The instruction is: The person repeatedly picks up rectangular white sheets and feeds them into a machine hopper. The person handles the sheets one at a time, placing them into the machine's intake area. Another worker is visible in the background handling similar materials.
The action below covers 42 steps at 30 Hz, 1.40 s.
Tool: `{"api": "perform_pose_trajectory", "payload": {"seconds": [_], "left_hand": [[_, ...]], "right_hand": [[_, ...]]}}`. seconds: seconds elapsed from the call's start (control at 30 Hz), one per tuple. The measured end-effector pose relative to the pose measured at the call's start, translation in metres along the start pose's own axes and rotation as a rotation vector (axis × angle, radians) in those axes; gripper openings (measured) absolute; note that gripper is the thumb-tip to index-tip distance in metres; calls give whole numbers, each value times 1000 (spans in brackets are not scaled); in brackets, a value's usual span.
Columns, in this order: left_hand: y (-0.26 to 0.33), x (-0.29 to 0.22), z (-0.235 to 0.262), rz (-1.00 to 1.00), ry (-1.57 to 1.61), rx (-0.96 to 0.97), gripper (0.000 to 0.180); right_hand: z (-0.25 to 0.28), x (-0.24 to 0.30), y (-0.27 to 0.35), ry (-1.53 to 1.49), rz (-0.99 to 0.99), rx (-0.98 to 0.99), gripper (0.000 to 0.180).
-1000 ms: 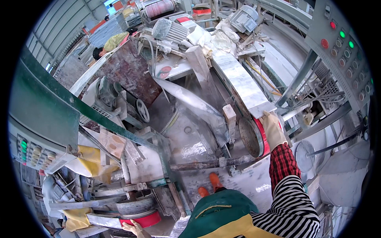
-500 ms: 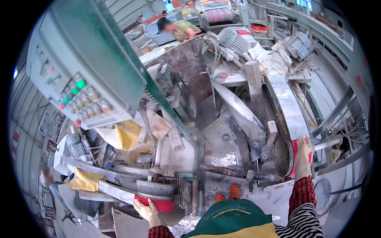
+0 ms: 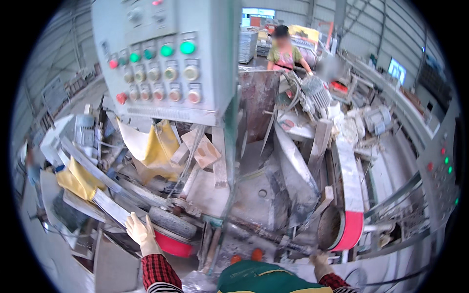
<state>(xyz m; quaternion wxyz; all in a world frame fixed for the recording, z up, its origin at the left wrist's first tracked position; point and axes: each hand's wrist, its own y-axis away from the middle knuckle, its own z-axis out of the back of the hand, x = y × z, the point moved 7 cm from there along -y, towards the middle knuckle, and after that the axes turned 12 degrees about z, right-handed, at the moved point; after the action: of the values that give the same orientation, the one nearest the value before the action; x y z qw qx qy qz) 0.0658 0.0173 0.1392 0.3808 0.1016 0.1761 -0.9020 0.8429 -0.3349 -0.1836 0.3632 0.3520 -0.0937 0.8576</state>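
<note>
My left hand [image 3: 140, 233], in a pale glove with a red plaid sleeve, lies with its fingers stretched out against the near end of a long grey stone strip [image 3: 110, 206]. It sits right beside a grey grinding disc with a red base [image 3: 172, 233]. My right hand [image 3: 321, 262], also gloved, is low at the machine's front edge, just below a large upright wheel with a red rim [image 3: 351, 229]. Only part of this hand shows, and its fingers are not clear.
A grey control panel with green, red and pale buttons [image 3: 161, 63] hangs close ahead. Yellow cloths [image 3: 161, 146] and motors lie among wet, dusty machine parts [image 3: 293, 171]. A second button panel [image 3: 442, 168] stands at the right. Another person [image 3: 283, 46] works far behind.
The view has swung left and up, so the control panel now fills the top. My left hand has risen onto the stone strip. My right hand has dropped off the red-rimmed wheel to the front edge.
</note>
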Motion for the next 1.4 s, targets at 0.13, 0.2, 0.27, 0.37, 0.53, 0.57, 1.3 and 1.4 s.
{"api": "perform_pose_trajectory", "payload": {"seconds": [0.13, 0.2, 0.27, 0.37, 0.53, 0.57, 1.3, 1.4], "left_hand": [[15, 2, -15, -68, -31, -89, 61], [19, 0, -8, -97, 48, -139, 54], [20, -10, 5, -63, 64, -141, 51], [20, -10, 8, -85, 97, -129, 51], [24, -9, 12, -100, 73, -152, 48], [26, -11, 14, -106, 67, -157, 48], [47, -21, 16, -154, 81, -210, 46], [50, -19, 18, -160, 77, -223, 46]], "right_hand": [[25, 11, 18, -551, -503, 124, 23], [32, 33, 20, -579, -544, 165, 33], [32, 58, 14, -557, -526, 194, 35], [-1, 76, -21, -731, -419, 352, 36], [-47, 180, -42, -598, -280, 363, 42], [-53, 192, -41, -619, -250, 393, 42], [-24, 94, 9, -520, -385, 447, 43], [-22, 150, 16, -470, -343, 519, 39]]}}
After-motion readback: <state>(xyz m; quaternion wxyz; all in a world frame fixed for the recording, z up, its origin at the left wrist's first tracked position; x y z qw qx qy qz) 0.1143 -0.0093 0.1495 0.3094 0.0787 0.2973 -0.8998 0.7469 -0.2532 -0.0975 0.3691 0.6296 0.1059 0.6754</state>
